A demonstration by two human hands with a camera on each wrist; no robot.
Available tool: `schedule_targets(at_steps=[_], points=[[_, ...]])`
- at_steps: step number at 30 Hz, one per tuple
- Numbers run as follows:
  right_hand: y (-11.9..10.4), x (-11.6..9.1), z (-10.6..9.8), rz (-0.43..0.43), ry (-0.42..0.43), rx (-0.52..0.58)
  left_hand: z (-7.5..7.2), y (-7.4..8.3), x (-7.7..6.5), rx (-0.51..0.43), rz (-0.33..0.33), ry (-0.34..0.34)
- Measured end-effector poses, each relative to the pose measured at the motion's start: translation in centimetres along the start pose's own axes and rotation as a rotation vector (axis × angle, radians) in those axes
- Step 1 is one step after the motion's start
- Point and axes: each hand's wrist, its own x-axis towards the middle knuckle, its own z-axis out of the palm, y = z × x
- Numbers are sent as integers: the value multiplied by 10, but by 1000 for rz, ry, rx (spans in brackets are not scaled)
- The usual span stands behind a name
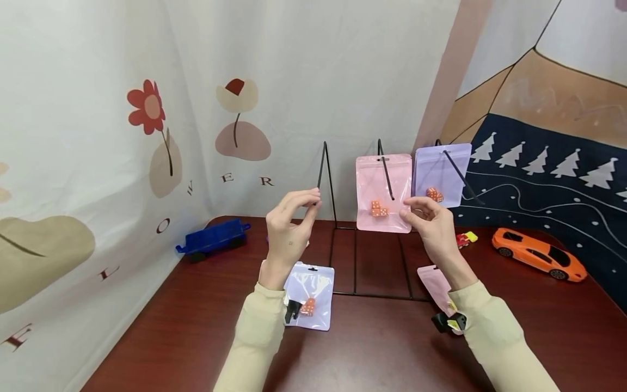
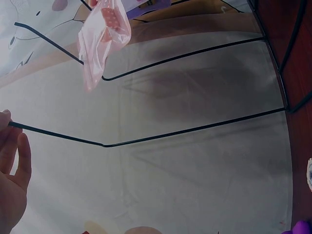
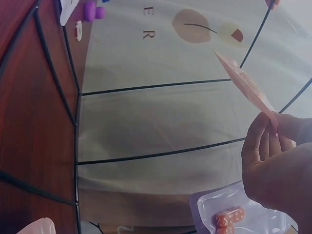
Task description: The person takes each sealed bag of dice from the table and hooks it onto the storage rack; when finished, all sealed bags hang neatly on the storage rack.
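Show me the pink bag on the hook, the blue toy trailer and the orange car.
Pink bag (image 1: 375, 185): head view, near the middle of its front.
Blue toy trailer (image 1: 213, 239): head view, on its side.
Orange car (image 1: 538, 255): head view, middle of its body.

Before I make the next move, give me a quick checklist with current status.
1. Left hand grip on the left prong: ok, pinching near its tip.
2. Right hand grip on the hanging pink bag: ok, pinching its right edge.
3. That bag threaded on the middle prong: ok, prong runs through the top slot.
4. Purple bag on the right prong: ok, hanging.
5. Left prong loaded: not ok, no bag on it.
6. Hanging pink bag's zip seal closed: cannot tell.
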Motion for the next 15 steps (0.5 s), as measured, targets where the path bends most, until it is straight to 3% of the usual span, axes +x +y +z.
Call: schedule_targets(at_steps=[10, 15], points=[[-4, 11, 4, 37, 36, -87, 2, -5, -4, -9, -18, -3], [-4, 16, 8, 30, 49, -73, 0, -4, -3, 2, -19, -1]])
